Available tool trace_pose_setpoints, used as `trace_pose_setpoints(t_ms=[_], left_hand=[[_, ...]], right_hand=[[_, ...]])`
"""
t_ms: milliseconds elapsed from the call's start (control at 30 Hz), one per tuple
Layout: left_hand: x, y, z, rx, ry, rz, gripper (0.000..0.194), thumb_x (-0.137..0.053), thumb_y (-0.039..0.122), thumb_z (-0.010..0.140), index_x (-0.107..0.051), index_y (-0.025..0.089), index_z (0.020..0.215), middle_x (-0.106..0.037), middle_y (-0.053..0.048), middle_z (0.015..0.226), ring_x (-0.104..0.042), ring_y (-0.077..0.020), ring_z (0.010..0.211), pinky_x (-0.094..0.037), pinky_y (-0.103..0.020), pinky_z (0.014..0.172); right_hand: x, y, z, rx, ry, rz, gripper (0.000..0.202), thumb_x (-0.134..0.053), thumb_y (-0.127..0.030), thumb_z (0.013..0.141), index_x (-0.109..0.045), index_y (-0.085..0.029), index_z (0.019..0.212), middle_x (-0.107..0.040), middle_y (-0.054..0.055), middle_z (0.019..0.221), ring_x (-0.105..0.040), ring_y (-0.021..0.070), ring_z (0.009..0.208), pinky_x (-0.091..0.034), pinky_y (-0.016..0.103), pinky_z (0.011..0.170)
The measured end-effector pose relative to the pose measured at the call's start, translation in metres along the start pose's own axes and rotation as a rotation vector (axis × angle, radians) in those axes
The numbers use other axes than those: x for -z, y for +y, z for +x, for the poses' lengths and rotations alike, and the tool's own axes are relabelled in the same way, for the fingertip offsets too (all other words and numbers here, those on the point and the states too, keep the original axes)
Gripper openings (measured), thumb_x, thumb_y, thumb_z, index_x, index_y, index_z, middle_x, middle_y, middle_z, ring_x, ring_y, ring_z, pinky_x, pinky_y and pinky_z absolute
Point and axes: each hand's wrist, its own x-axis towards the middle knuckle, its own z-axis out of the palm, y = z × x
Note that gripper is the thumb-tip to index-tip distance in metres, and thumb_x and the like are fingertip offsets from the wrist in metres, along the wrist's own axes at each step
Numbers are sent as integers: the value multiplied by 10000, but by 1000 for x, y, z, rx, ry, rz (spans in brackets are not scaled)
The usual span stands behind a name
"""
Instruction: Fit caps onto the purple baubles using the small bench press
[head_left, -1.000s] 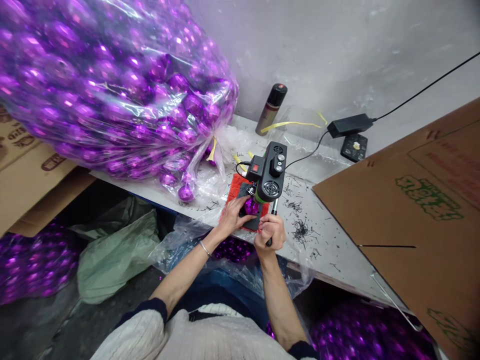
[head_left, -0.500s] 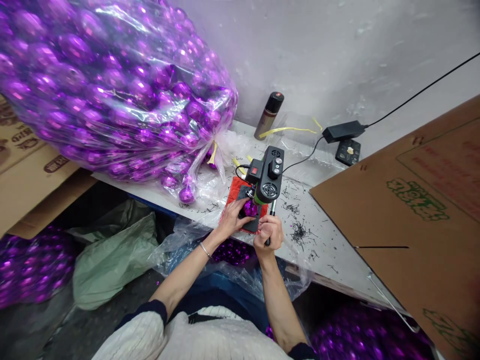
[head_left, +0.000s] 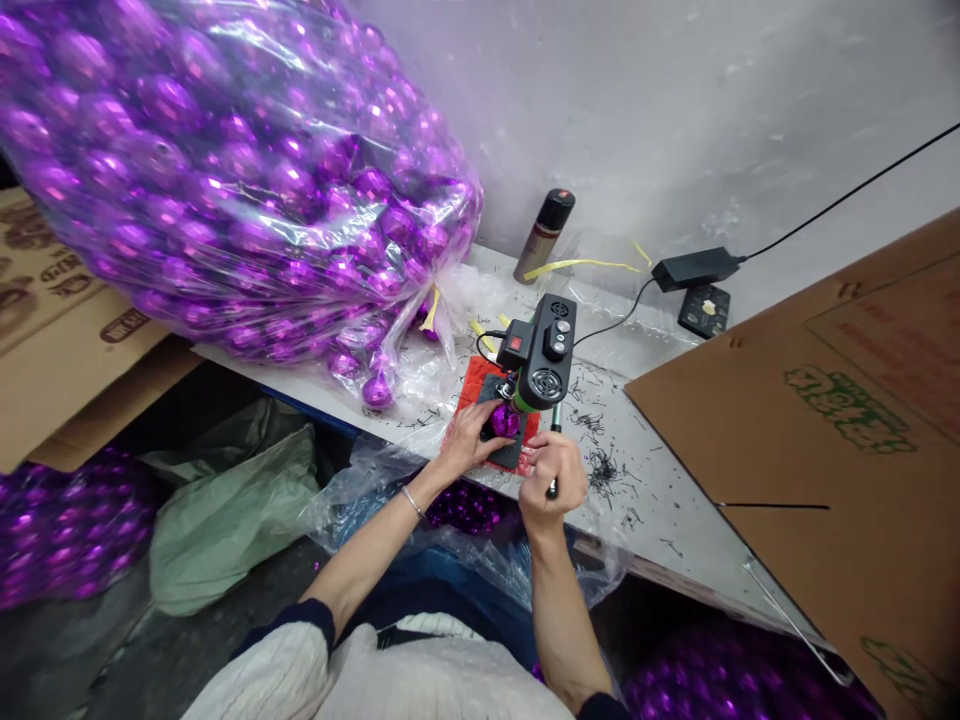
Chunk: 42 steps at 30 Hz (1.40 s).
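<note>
A shiny purple ball (head_left: 505, 421) sits under the head of a small black bench drill press (head_left: 551, 350). My left hand (head_left: 469, 440) holds the ball between thumb and fingers, over the press's dark base plate (head_left: 512, 455). To the right, my right hand (head_left: 553, 474) is wrapped round the black grip of the press's lever (head_left: 556, 415). A red sheet (head_left: 474, 380) lies beneath the base. Where the tool meets the ball is hidden by the drill head.
A large clear bag of purple balls (head_left: 247, 180) fills the left. Behind the press stands a spray can (head_left: 544, 235), with a black power adapter (head_left: 696, 268) to its right. Black shavings (head_left: 602, 466) litter the table. A cardboard box (head_left: 825, 400) leans at the right.
My right hand has shifted a little to the right and down with the lever grip. My left hand still holds the ball under the drill head. The whole view has moved slightly.
</note>
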Motion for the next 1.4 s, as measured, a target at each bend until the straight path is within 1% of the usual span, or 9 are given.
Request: trace_pose_setpoints(t_ms=[200,467,700,800,900,1000,1133,1300,1400], left_hand=[[15,22,-48,-45,53,5,765,-750,546,809,-481,183,1425,-667,-173,1280,-644,-315,1218,-524,-505,1042],[4,33,-152,276,-458,101,776,-833,460,748,-500,269,1422,-610,-148,1382,-657,-331,1222,-585,-469,978],[68,45,-82,11,-67,31,297,-526,339,1008,-753,200,875,-762,-59,840,-737,-180,801,-605,-312,802],[121,36,-35,-13,282,148,225,-547,300,997,-742,202,943,-768,-63,921,-726,-191,894,-589,-335,857],[159,8,17,30,431,294,253,-513,284,1005,-684,203,1172,-744,-86,1089,-698,-210,1012,-555,-363,939],[170,-25,66,46,316,465,305,-577,288,962,-645,194,1244,-699,-121,1190,-652,-257,1101,-520,-404,990],[161,-48,110,202,117,651,399,-661,197,887,-617,175,1283,-687,-158,1158,-664,-276,1058,-526,-387,940],[173,-53,131,346,-36,685,380,-481,71,933,-676,203,1231,-756,-131,966,-731,-234,896,-528,-304,826],[187,-53,136,347,-16,670,349,-472,81,935,-734,193,1136,-772,-142,972,-738,-252,940,-514,-293,816]], right_hand=[[8,-13,26,-67,8,26,276,-433,-123,950,-517,-218,704,-586,-1,677,-626,147,691,-460,303,651],[4,-2,3,2,-5,24,260,-442,-98,938,-529,-221,726,-562,-16,652,-654,160,732,-476,301,658],[-2,-4,2,-104,145,99,169,-638,-242,890,-626,-212,1056,-680,86,1087,-690,174,820,-552,313,654],[-8,-19,-18,-305,336,165,506,-657,-251,884,-487,-251,1360,-577,134,1321,-660,118,717,-543,283,579],[-20,-40,-46,-471,232,205,414,-451,-190,982,-467,-235,1393,-676,92,1074,-659,127,721,-526,246,545],[-51,-55,-49,-145,-146,187,275,-532,-180,942,-622,-223,1199,-712,87,1020,-700,188,904,-598,315,714],[-122,-55,7,27,-222,31,269,-500,-181,953,-625,-186,1192,-699,132,1156,-651,218,1110,-556,403,957],[-208,-18,77,-344,-391,-234,370,-466,-239,950,-584,-90,1268,-626,241,1308,-617,308,1186,-479,479,1015],[-233,4,75,-596,-562,-258,347,-384,-247,971,-642,-98,1151,-725,198,1026,-689,279,967,-496,395,876]])
